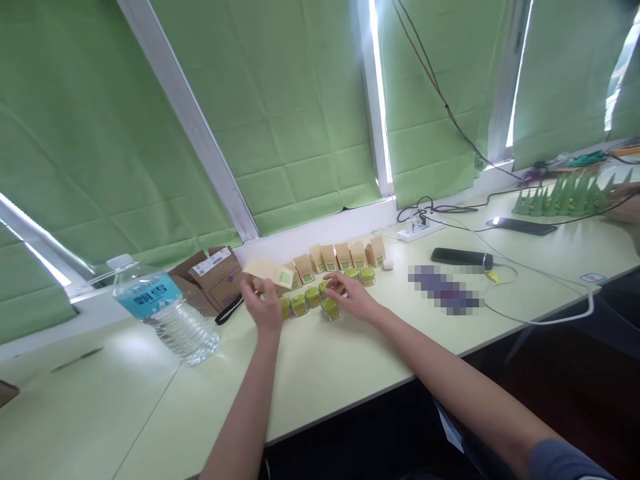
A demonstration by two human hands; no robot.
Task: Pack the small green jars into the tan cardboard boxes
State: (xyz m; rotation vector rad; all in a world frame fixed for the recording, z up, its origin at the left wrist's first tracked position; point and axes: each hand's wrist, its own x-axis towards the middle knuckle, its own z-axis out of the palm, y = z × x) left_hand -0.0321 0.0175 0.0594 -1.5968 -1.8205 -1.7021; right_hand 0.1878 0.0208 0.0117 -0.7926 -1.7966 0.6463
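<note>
My left hand is closed around a small kraft paper box with a green label, raised and tilted above the table. Under and beside it runs a row of small clear jars with green lids. My right hand is over the middle of this row, fingers curved and apart, close to a jar that stands nearer the table's front than the others. The hand partly covers the jars behind it. Behind the jars, several matching kraft boxes stand upright in a line.
A large water bottle and an open cardboard box stand at the left. Toward the right are a power strip, a black phone, another dark phone, a white cable and green spiky pieces. A pen lies far left.
</note>
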